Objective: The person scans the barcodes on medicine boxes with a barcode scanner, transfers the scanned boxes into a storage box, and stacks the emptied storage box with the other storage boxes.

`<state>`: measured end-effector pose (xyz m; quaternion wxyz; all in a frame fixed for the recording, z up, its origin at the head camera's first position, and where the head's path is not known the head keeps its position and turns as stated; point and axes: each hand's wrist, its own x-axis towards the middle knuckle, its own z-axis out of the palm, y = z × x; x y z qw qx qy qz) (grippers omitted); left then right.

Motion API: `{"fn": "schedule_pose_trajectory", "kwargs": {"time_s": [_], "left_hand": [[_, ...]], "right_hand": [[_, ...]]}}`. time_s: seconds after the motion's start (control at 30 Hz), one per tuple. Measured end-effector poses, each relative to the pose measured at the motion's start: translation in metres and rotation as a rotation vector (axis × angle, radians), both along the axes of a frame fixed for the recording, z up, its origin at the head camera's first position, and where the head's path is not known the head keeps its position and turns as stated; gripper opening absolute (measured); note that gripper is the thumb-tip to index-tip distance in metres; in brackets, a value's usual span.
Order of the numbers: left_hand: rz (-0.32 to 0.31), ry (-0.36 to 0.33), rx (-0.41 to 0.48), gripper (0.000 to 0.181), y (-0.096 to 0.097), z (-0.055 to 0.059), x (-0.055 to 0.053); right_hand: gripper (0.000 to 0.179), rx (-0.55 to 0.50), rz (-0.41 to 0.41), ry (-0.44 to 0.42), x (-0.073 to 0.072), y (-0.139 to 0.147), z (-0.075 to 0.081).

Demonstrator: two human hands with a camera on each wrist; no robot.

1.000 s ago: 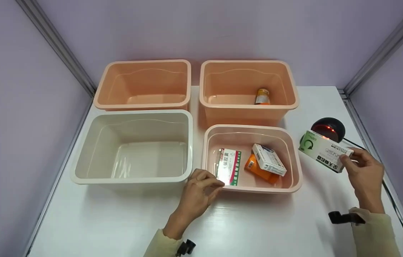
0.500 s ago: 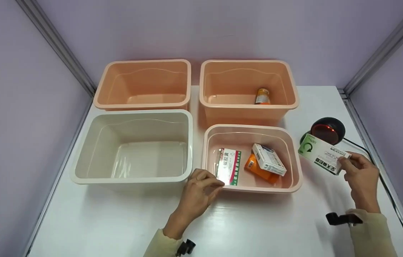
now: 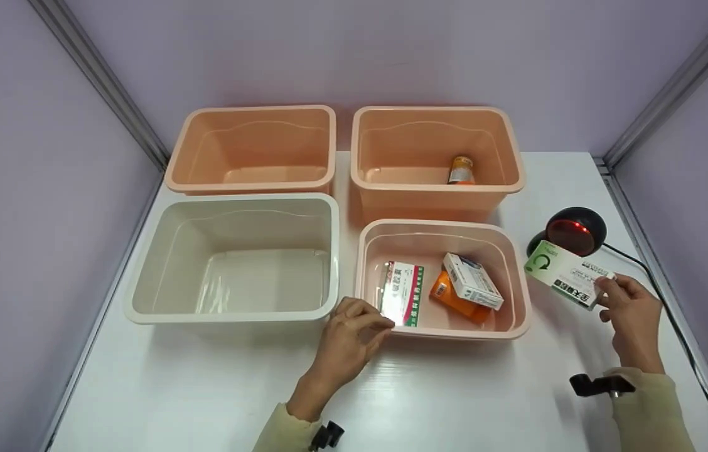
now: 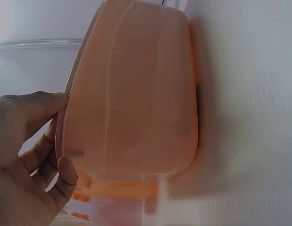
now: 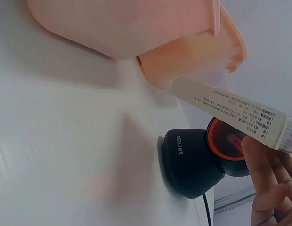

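Observation:
My right hand (image 3: 635,323) pinches a green-and-white medicine box (image 3: 567,275) by its right end, just in front of a black scanner (image 3: 587,221) that glows red. In the right wrist view, a printed narrow side of the medicine box (image 5: 226,107) faces the camera, above the table. With thumb and fingers my left hand (image 3: 343,345) grips the rim of the pink bin (image 3: 442,225) at its near left corner. Inside that bin lie a white medicine box (image 3: 402,292) with red and green stripes, an orange package (image 3: 454,298), and another white box (image 3: 473,279) on top of it.
A grey-white bin (image 3: 235,316) stands left of the pink one. Behind are two orange bins, the left one (image 3: 250,187) and the right one (image 3: 435,201); the right holds an orange-capped bottle (image 3: 461,169). A black cable (image 3: 674,314) runs along the right edge.
My right hand has moved slightly left and towards me with the medicine box, uncovering more of the scanner's face. My left hand has stayed on the pink bin's rim.

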<state>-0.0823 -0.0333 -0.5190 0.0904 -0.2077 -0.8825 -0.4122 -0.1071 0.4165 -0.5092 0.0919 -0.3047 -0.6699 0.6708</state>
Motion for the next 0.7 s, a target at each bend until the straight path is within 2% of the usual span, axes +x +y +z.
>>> {"fn": "schedule_pose_trajectory", "kwargs": {"time_s": [0.4,0.7], "left_hand": [[0.002,-0.018,0.002,0.008,0.0000,0.0007,0.0003],[0.003,-0.008,0.002,0.008,0.0000,-0.0010,-0.0003]], "right_hand": [[0.006,-0.045,0.019,-0.020,-0.0014,0.0010,-0.0051],[0.007,-0.032,0.015,-0.001,-0.0031,-0.0016,0.0018]]}}
